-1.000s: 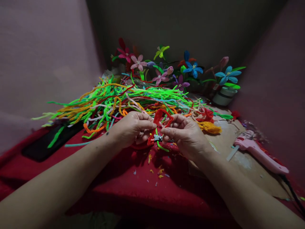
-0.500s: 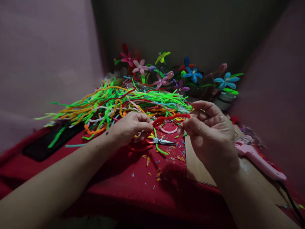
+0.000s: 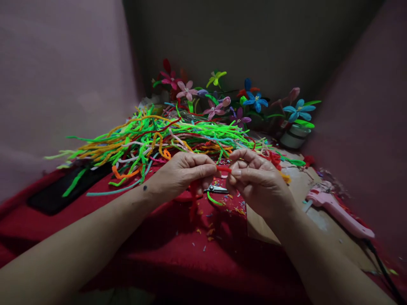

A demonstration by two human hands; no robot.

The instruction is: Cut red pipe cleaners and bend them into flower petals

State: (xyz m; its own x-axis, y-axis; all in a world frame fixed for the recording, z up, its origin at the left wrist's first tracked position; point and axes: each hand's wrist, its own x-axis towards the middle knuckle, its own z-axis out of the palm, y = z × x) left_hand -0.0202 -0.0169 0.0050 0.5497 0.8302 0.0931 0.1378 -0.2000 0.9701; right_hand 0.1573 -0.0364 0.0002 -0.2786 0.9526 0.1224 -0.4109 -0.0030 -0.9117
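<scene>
A red pipe cleaner stretches across the short gap between my two hands. My left hand pinches one part of it between thumb and forefinger, and a blurred red length hangs below that hand. My right hand pinches the other end with thumb and fingertips. Just beneath them, scissors lie on the red cloth, their handles mostly hidden behind my left hand. A bright green pipe cleaner piece lies below the blades, among small coloured fibre scraps.
Behind my hands spreads a heap of pipe cleaners, mostly green and orange. Pipe-cleaner flowers stand at the back, near a pale pot. A pink glue gun rests on a board at right; a dark flat object lies left.
My hands have come closer together, the right one moving left and slightly down. The red pipe cleaner's exposed stretch is shorter, and a red part now hangs below my left hand.
</scene>
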